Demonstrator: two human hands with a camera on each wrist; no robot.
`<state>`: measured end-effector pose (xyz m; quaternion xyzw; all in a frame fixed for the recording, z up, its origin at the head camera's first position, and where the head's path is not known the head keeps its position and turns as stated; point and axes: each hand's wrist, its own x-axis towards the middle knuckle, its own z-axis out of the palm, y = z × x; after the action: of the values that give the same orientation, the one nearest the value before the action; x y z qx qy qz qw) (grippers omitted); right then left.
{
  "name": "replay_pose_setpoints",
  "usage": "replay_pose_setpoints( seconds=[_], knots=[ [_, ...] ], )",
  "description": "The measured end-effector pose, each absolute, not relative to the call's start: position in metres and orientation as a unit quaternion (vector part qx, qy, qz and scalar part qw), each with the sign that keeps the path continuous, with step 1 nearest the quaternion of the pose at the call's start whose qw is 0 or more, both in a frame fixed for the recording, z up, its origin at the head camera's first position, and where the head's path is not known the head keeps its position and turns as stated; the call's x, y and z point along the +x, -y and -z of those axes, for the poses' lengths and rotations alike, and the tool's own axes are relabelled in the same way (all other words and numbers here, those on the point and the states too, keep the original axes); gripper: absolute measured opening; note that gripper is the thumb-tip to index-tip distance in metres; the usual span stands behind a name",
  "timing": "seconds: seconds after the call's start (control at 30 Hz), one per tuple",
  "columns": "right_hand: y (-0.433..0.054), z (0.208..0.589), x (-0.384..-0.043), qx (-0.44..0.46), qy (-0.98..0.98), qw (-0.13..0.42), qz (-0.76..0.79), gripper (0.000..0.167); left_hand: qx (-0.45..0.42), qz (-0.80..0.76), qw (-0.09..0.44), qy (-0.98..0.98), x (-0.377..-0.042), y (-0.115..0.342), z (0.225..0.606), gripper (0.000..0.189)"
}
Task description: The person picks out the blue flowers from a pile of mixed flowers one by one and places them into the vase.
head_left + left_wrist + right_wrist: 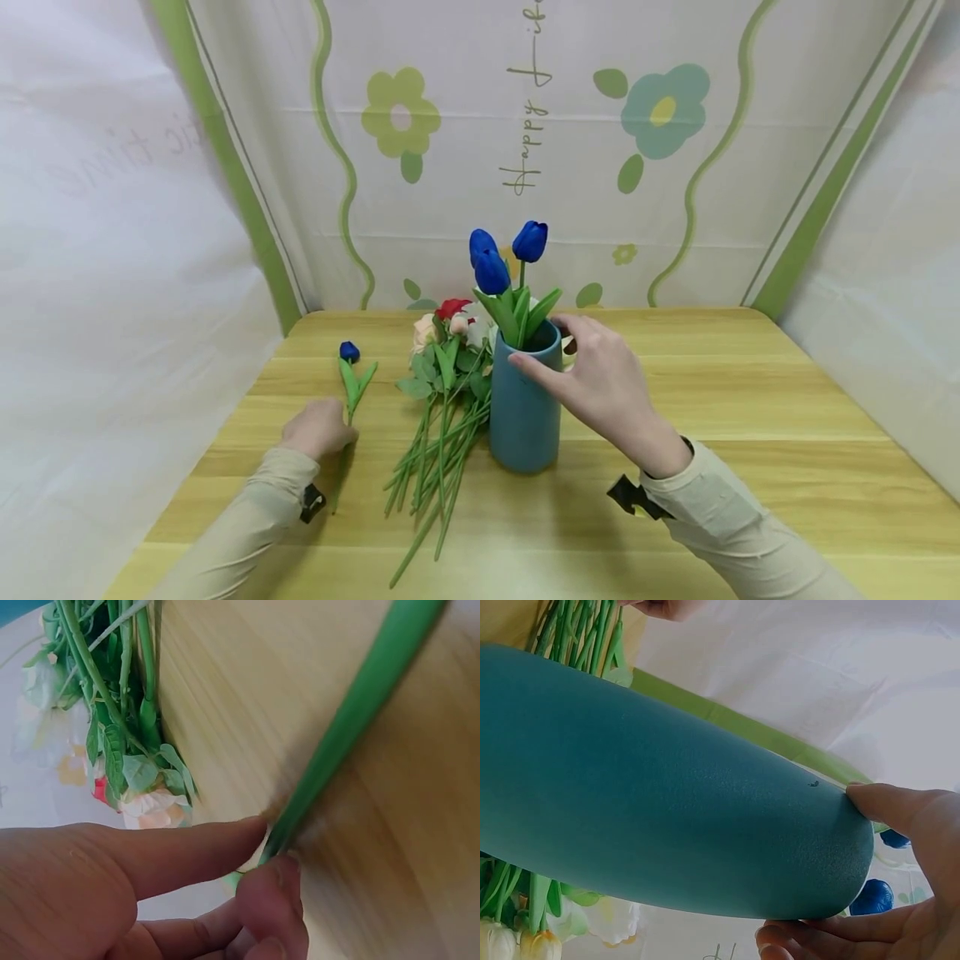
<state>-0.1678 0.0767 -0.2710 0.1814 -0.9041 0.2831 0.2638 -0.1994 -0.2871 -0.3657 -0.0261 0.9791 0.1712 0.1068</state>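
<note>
My left hand (318, 427) pinches the green stem (341, 727) of a single blue tulip (349, 351) between thumb and fingers, at the left of the table. The bloom points toward the back. My right hand (606, 379) grips a tall teal vase (525, 417) near its rim, thumb on the front and fingers round the far side. The vase stands upright. Several blue tulips (492, 272) rise out of it, their green leaves at the mouth; their lower stems are hidden inside. In the right wrist view the vase (675, 787) fills the middle.
Left of the vase lies a pile of artificial flowers with long green stems (442, 450), including a red bloom (453, 308) and a peach rose (424, 332). White and yellow tulips (540, 946) lie on the vase's other side. A printed curtain (450, 200) hangs behind the wooden table (750, 400).
</note>
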Motion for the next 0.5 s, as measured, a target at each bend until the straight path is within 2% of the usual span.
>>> replay_pose_setpoints(
  seconds=[0.27,0.4,0.5],
  knots=[
    [-0.0776,0.2731,-0.1687,0.177,0.906,0.262,-0.281,0.072,-0.025,-0.195,0.132,-0.972,-0.2038,0.2874,0.3706,0.016],
    [-0.0777,0.2738,-0.1690,0.176,0.906,0.262,-0.283,0.072,-0.027,-0.225,0.136,-0.964,-0.2051,0.2888,0.3736,0.025],
    [-0.0781,0.2743,-0.1698,0.177,0.904,0.264,-0.286,0.071,-0.023,-0.255,0.120,-0.959,-0.2058,0.2890,0.3726,0.035]
  ],
)
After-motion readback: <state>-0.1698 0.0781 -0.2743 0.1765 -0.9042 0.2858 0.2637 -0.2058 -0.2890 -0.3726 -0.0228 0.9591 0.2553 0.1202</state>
